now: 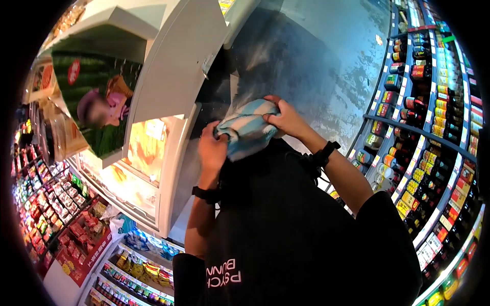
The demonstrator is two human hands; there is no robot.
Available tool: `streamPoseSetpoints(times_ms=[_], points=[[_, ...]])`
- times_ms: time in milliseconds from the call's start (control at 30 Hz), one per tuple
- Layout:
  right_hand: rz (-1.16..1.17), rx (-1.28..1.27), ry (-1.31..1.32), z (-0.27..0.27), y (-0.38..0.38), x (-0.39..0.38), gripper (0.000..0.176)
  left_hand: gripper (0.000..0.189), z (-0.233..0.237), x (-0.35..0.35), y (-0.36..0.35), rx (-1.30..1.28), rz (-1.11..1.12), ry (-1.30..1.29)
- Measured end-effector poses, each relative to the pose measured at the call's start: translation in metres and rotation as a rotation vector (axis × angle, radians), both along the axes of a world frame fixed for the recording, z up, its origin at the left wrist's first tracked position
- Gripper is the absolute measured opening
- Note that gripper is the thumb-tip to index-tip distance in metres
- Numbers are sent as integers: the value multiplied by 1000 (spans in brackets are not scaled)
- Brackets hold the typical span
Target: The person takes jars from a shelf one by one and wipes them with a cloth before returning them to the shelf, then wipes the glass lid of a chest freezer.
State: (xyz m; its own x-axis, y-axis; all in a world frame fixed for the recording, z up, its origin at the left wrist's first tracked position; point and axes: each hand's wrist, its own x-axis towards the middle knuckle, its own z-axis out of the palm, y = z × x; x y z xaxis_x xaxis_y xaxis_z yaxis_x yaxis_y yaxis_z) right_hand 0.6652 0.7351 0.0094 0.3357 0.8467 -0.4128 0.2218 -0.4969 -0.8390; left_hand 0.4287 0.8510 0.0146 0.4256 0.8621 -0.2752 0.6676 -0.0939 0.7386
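Striped cloth was bunched up between both hands, just above the black shirt and in front of a grey glossy surface. Shelves of bottles curved down the right side, and a white lit cabinet stood on the left. The right hand gripped the cloth's upper end with its fingers closed on the fabric. The left hand was clamped on its lower end.
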Motion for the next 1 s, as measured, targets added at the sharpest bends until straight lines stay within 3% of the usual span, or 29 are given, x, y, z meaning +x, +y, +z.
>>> streamPoseSetpoints(times_ms=[100, 233, 300, 333, 400, 533, 600, 733, 800, 1000], points=[[-90, 108, 89, 1, 19, 26, 60, 44, 8, 34, 5, 23, -106, 10], [-119, 63, 29, 8, 42, 57, 55, 47, 7, 78, 32, -45, -249, 26], [-236, 203, 222, 4, 56, 79, 54, 48, 7, 108, 50, -97, -270, 7], [-241, 208, 197, 6, 63, 96, 54, 48, 6, 127, 61, -92, -279, -16], [-159, 240, -179, 13, 72, 118, 54, 46, 12, 156, 81, -348, -267, -249], [-185, 87, -151, 40, 95, 166, 53, 42, 19, 223, 121, -434, -375, -100], [-199, 114, -159, 35, 109, 197, 53, 38, 18, 254, 138, -281, -519, 10], [-253, 40, -127, 29, 114, 231, 50, 34, 17, 296, 158, -404, -533, 14], [-253, 29, -131, 25, 127, 258, 46, 39, 17, 311, 162, -302, -494, 29], [-133, -8, -30, 6, 180, 354, 47, 47, 0, 380, 198, -322, -351, 32]])
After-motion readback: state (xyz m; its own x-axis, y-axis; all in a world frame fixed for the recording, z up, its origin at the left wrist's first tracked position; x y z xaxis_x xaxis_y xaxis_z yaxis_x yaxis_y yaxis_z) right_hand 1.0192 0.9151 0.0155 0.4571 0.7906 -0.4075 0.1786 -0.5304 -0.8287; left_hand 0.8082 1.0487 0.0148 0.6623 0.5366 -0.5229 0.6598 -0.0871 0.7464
